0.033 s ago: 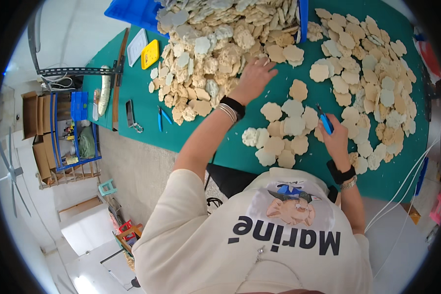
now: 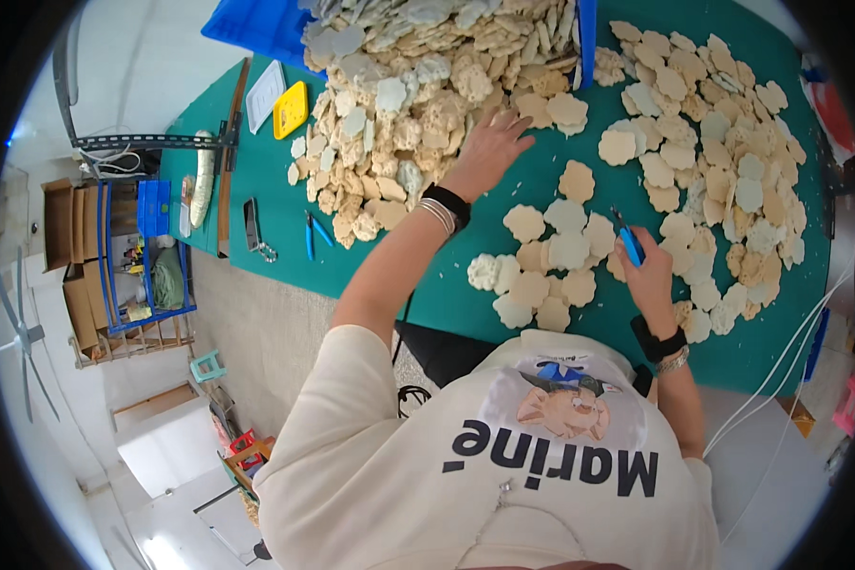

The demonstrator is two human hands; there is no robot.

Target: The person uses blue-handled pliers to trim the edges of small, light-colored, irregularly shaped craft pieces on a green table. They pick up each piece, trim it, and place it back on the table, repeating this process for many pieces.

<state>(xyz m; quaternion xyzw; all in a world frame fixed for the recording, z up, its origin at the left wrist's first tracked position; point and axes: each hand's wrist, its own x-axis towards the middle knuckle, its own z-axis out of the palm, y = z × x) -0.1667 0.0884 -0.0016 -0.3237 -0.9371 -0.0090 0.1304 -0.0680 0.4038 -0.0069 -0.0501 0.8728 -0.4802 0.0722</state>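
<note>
My left hand (image 2: 492,150) reaches over the right edge of a big heap of flat, scalloped, flower-shaped pieces (image 2: 380,142), cream, tan and pale grey-green. Its fingers are stretched out and apart, with no piece visible in them. Closed round a pair of blue-handled nippers (image 2: 630,245) is my right hand (image 2: 648,271), the jaws pointing away from me. Between the hands lies a loose group of similar pieces (image 2: 568,249), some overlapping. A larger spread of pieces (image 2: 722,161) covers the right side of the green table (image 2: 427,275).
A blue bin (image 2: 256,33) on its side backs the heap. Toward the left lie a yellow tray (image 2: 291,109), a white tray (image 2: 265,90), a phone (image 2: 252,223) and a second pair of blue-handled nippers (image 2: 312,236). White cables (image 2: 774,366) run past the table's right side.
</note>
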